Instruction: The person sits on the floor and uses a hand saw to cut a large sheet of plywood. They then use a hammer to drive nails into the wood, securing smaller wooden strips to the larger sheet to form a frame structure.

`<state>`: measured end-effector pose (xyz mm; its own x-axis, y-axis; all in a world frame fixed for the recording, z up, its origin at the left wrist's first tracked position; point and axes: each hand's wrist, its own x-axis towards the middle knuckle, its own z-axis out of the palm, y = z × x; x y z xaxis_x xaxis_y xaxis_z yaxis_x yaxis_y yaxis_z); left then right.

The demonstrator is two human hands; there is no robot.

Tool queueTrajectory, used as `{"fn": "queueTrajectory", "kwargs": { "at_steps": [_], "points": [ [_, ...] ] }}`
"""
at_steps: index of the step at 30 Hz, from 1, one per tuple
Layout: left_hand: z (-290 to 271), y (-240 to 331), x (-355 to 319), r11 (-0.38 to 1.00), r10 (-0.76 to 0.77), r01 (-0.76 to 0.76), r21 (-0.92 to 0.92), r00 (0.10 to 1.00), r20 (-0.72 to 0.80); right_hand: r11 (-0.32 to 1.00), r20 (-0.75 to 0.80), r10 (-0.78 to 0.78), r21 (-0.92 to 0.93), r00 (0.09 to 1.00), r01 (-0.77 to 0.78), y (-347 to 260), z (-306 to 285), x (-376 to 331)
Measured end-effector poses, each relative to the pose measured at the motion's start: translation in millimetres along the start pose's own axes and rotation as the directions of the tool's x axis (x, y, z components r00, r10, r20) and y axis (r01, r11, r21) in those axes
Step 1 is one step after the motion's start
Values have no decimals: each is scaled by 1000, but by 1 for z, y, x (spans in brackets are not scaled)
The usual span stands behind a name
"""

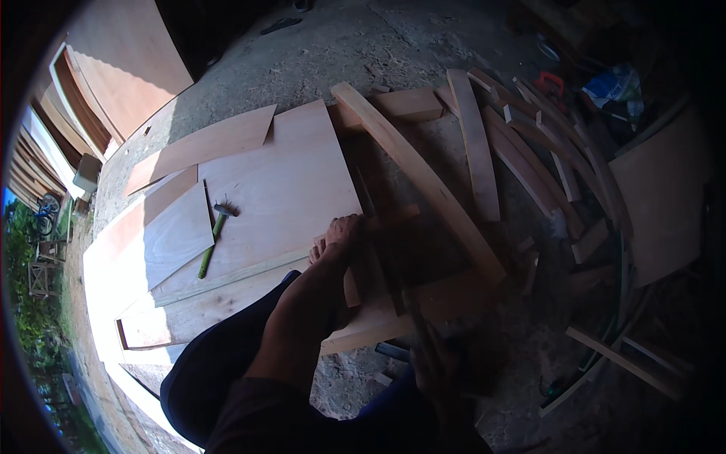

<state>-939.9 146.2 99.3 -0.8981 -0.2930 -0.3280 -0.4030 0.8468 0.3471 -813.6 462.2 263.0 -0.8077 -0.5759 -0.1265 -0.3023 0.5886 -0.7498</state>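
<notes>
I see my left hand (pixel 338 236) resting on the near right edge of the big plywood sheet (pixel 280 197), fingers curled down against the wood; whether it grips anything I cannot tell. My right hand (pixel 435 363) sits in deep shadow, nearer and to the right, its grip unreadable. A green-handled hammer (pixel 215 236) lies on the sheet to the left.

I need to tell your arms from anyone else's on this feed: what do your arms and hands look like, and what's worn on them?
Both are bare: no gloves or sleeves show. The left hand and forearm are lit and uncovered. The right hand sits in deep shadow, so rings or a watch cannot be made out.
</notes>
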Motion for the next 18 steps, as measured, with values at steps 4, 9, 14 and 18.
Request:
{"fn": "queueTrajectory", "kwargs": {
  "at_steps": [4, 9, 14, 18],
  "points": [
    [-25, 33, -7, 997, 28, -35, 64, 993, 113, 920, -355, -367, -4, 859, 392, 46, 53, 116],
    [0, 1, 1, 999, 50, -50, 6, 999, 2, 982, -165, -163, -120, 973, 144, 21, -8, -65],
    [3, -5, -2, 999, 47, -45, 26, 998, -49, 997, 53, 18, 69, 998, -22, -8, -15, -36],
    [-19, 25, 3, 999, 47, -47, 28, 999, -14, 952, -307, -178, 186, 935, 242, 39, 42, 116]
  ]
}}
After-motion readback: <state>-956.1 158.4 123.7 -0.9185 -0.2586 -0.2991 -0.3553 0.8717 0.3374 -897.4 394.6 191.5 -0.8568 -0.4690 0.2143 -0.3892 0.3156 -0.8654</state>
